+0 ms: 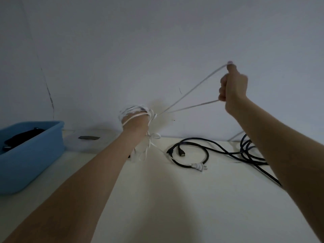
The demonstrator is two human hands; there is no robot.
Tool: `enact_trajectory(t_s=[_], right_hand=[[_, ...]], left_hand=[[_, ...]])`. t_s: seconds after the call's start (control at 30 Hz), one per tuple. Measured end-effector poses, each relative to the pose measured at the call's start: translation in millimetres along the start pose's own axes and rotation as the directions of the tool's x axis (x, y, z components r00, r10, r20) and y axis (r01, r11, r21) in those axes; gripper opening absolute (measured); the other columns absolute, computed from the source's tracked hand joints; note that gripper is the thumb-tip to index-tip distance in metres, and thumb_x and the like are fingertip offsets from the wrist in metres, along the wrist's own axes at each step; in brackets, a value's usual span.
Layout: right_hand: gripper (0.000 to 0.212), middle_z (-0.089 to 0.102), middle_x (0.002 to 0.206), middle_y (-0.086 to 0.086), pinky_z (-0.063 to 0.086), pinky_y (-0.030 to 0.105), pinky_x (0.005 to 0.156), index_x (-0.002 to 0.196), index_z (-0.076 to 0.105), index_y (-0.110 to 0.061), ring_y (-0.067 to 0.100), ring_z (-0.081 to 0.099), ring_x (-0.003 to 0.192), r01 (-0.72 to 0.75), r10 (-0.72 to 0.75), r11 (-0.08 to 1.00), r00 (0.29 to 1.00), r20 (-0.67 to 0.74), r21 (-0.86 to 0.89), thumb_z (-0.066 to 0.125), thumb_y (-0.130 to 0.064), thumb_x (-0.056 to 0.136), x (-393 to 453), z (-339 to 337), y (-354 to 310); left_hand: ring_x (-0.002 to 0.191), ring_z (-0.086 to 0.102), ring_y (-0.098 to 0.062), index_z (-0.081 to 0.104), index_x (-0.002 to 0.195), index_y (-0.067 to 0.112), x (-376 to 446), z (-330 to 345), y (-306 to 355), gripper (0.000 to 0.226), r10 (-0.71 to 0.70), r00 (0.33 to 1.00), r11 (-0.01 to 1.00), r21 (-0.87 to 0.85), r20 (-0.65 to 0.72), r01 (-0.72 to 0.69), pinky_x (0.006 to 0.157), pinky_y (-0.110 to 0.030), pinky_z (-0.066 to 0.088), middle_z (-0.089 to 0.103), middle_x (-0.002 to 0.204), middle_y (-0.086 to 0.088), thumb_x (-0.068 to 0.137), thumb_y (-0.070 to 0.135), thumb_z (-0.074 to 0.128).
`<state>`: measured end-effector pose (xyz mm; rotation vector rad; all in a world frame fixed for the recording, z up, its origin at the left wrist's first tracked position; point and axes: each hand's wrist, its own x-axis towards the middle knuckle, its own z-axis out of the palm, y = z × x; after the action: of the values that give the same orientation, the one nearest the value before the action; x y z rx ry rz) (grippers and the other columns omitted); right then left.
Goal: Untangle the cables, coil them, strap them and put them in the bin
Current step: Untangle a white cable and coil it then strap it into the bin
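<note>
A white cable (189, 90) is wound in several loops around my left hand (136, 123), which is raised above the table; its fingers are hidden behind the loops. My right hand (233, 86) is higher and to the right, fist closed on the same white cable, with two taut strands running down to the left hand. Loose white loops hang below my left wrist. Black cables (192, 151) lie tangled on the table at right, with a white two-pin plug (199, 166) among them. The blue bin (33, 151) stands at left and holds something black.
A clear plastic lid or box (87, 140) with a dark label lies beside the bin against the wall. The white table (175, 199) runs to the wall behind. More black cable trails off under my right forearm.
</note>
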<state>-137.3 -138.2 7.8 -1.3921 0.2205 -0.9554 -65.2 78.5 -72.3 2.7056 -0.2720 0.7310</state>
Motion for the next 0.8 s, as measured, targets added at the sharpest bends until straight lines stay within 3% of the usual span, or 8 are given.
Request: enact_trajectory(t_s=[0.07,0.13,0.2,0.33,0.5,0.57,0.67,0.8], right_hand=[[0.057,0.029,0.045,0.004,0.024,0.029,0.048,0.047,0.028,-0.016,0.018,0.028,0.042,0.415,-0.416,0.812,0.905,0.092,-0.409,0.047,-0.047,0.091,6,2,-9],[0.058,0.033,0.045,0.006,0.025,0.031,0.051,0.046,0.032,-0.014,0.022,0.036,0.045,0.578,-0.531,0.532,0.797,0.288,-0.618,0.046,-0.046,0.092,5,4,-12],[0.05,0.052,0.062,0.017,0.035,0.03,0.06,0.058,0.052,-0.007,0.034,0.055,0.067,0.549,-0.432,0.319,0.81,0.398,-0.772,0.045,-0.044,0.092,11,3,-3],[0.043,0.063,0.116,0.014,0.042,0.034,0.084,0.101,0.064,-0.005,0.031,0.057,0.102,0.509,0.246,-0.004,0.835,0.492,-0.861,0.056,-0.044,0.085,5,3,29],[0.088,0.025,0.154,0.004,0.023,0.041,0.113,0.146,0.026,-0.016,0.025,0.026,0.14,0.569,0.558,0.164,0.621,0.551,-0.806,0.067,-0.051,0.077,-16,19,7],[0.085,0.027,0.151,0.008,0.024,0.042,0.113,0.143,0.032,-0.018,0.027,0.026,0.139,0.553,0.363,0.38,0.648,0.67,-0.741,0.07,-0.051,0.074,-22,31,-3],[0.039,0.051,0.119,0.015,0.037,0.025,0.092,0.112,0.062,-0.009,0.028,0.047,0.112,0.697,-0.29,0.439,0.707,0.645,-0.567,0.068,-0.034,0.083,-35,50,-2],[0.044,0.069,0.078,0.017,0.047,0.025,0.059,0.078,0.07,0.003,0.021,0.059,0.06,0.665,-0.129,0.51,0.686,0.716,-0.545,0.063,-0.039,0.086,-55,63,17]], left_hand=[[0.09,0.065,-0.021,0.07,0.091,0.011,-2,-1,1,0.038,0.1,0.981,0.983,0.166,-0.166,-0.072,0.08,-0.029,0.047,0.068,0.092,-0.004,0.094,0.007,0.033],[0.093,0.063,-0.024,0.068,0.091,0.006,9,5,-7,0.034,0.104,0.994,0.992,0.065,0.02,-0.105,0.082,-0.03,0.046,0.066,0.092,-0.01,0.099,0.014,0.035],[0.068,0.064,-0.016,0.063,0.068,0.008,16,4,-12,0.034,0.011,0.937,0.994,-0.11,0.35,0.029,0.063,-0.021,0.047,0.065,0.061,-0.001,0.097,0.016,0.046],[0.051,0.046,-0.009,0.06,0.055,0.013,21,-8,-18,0.037,-0.03,0.916,0.901,-0.385,0.399,0.197,0.047,-0.019,0.034,0.06,0.058,0.0,0.091,0.013,0.055],[0.038,0.047,-0.003,0.058,0.056,0.012,25,-18,-7,0.036,-0.016,0.943,0.87,-0.46,0.334,0.177,0.039,-0.014,0.033,0.061,0.048,0.005,0.091,0.013,0.053],[0.044,0.047,-0.01,0.056,0.056,0.01,25,-21,3,0.035,-0.028,0.953,0.869,-0.463,0.301,0.172,0.041,-0.017,0.035,0.062,0.054,0.001,0.091,0.013,0.052],[0.044,0.043,-0.011,0.056,0.053,0.009,24,-23,13,0.04,-0.069,0.962,0.822,-0.531,0.265,0.205,0.043,-0.018,0.034,0.057,0.043,0.005,0.092,0.013,0.051],[0.028,0.046,-0.001,0.051,0.063,0.009,19,-38,29,0.03,-0.1,0.956,0.638,-0.72,0.274,0.273,0.034,-0.012,0.032,0.056,0.039,0.006,0.093,0.011,0.052]])
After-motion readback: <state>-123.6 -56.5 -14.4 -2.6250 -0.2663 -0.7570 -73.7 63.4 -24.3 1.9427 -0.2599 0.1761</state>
